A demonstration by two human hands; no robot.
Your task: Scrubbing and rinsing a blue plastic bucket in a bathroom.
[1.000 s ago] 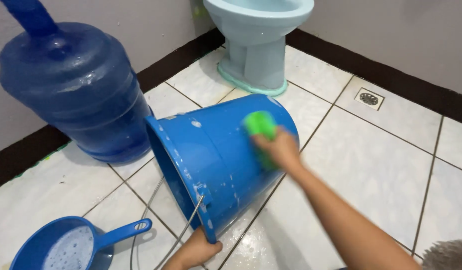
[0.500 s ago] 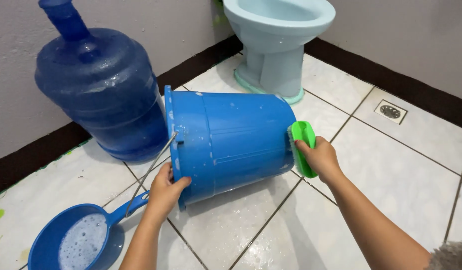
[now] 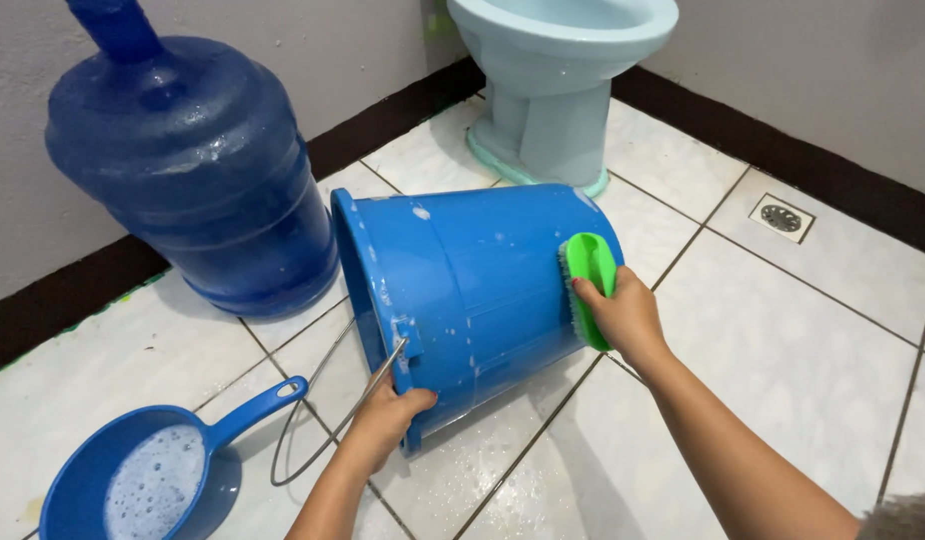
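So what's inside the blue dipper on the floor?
The blue dipper holds white soapy foam. Whatever lies beneath the suds is covered.

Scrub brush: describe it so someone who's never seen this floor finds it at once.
Start at the pale blue toilet by the far wall; just in front lies a blue bucket tipped on its side. Against its base end the right hand presses the brush. It is the only bright green thing among blue neighbours.
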